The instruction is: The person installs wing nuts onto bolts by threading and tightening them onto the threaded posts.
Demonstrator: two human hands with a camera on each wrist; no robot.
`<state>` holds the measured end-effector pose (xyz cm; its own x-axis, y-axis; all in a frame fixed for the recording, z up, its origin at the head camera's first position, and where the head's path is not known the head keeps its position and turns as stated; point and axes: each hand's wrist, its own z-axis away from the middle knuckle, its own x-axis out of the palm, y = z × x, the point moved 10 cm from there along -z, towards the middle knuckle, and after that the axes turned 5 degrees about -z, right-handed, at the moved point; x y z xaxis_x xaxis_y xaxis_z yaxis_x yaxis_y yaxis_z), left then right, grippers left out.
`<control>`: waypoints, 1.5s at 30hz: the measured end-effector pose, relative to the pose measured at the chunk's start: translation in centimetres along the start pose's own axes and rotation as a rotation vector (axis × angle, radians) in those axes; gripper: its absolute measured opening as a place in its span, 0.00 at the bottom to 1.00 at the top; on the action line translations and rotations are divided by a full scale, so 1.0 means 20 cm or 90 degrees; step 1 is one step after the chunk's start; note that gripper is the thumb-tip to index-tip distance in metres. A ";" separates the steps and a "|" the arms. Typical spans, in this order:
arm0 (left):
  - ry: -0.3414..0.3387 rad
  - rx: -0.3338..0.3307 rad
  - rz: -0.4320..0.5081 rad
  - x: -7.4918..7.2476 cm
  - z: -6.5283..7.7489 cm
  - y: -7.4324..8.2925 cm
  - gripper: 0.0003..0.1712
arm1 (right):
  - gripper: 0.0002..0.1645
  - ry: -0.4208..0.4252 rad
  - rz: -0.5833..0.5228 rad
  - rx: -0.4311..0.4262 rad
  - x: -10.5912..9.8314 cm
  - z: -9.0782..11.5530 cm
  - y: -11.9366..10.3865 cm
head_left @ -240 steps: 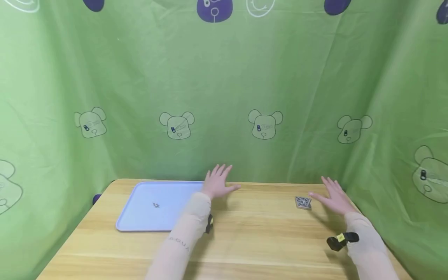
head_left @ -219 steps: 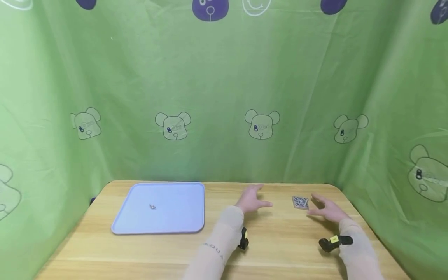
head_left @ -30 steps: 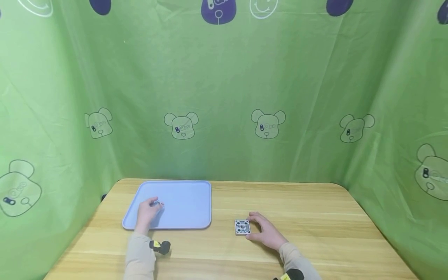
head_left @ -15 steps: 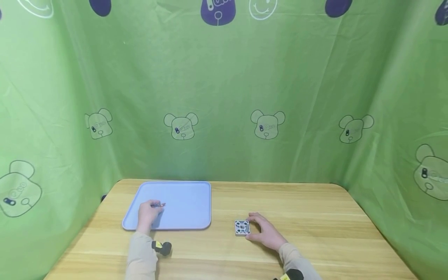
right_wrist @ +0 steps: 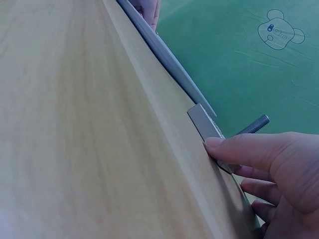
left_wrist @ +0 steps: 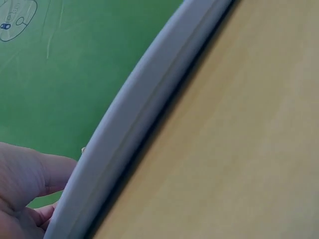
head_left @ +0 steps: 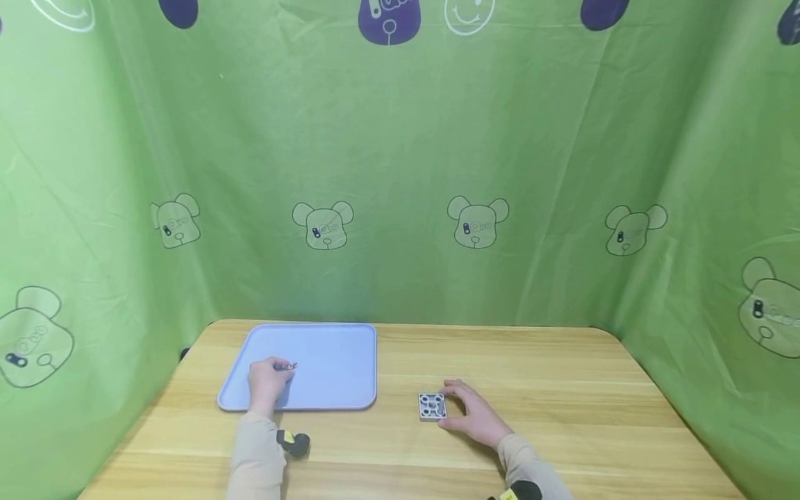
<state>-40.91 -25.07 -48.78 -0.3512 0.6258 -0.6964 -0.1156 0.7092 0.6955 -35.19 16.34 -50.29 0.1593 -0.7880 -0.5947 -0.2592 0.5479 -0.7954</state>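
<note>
A pale blue tray (head_left: 337, 368) lies on the left of the table. Over its left part my left hand (head_left: 267, 385) pinches a small silvery piece (head_left: 292, 366), too small to tell its kind; in the left wrist view the tray's rim (left_wrist: 132, 112) hides the fingertips. Right of the tray, my right hand (head_left: 476, 419) holds a square metal block (head_left: 428, 408) by its near and far sides, thumb nearest me. Round holes show in its upper face. From the right wrist, a threaded stud (right_wrist: 254, 125) stands up from the block, which rests flat on the wood.
The wooden table (head_left: 537, 375) runs back to a green curtain (head_left: 400, 278) printed with bear heads, which also hangs at both sides. A black wrist camera (head_left: 296, 444) sits on the left sleeve, another (head_left: 525, 490) on the right.
Since the oldest frames, the block has come from the right to the table's middle, now in my right hand. In the last second my left fingers closed on the small piece in the tray.
</note>
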 end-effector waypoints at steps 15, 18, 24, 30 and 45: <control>-0.035 -0.020 0.023 -0.02 0.01 0.01 0.11 | 0.35 0.004 -0.005 0.004 0.00 0.00 0.01; -0.042 -0.018 0.042 -0.04 0.01 0.04 0.12 | 0.35 0.005 -0.005 0.003 0.00 0.00 0.01; -0.039 -0.011 0.064 -0.11 0.01 0.11 0.14 | 0.35 0.003 -0.006 0.001 0.00 0.00 0.01; -0.033 0.002 0.066 -0.16 0.02 0.19 0.14 | 0.34 0.000 -0.009 0.003 0.00 -0.01 0.01; -0.023 0.109 0.064 -0.14 0.09 0.57 0.11 | 0.35 0.001 0.012 0.007 0.00 -0.01 0.01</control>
<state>-39.52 -18.10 -39.19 -0.3197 0.7052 -0.6329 0.0791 0.6854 0.7238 -35.43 16.43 -50.49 0.1528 -0.7781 -0.6093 -0.2521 0.5654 -0.7853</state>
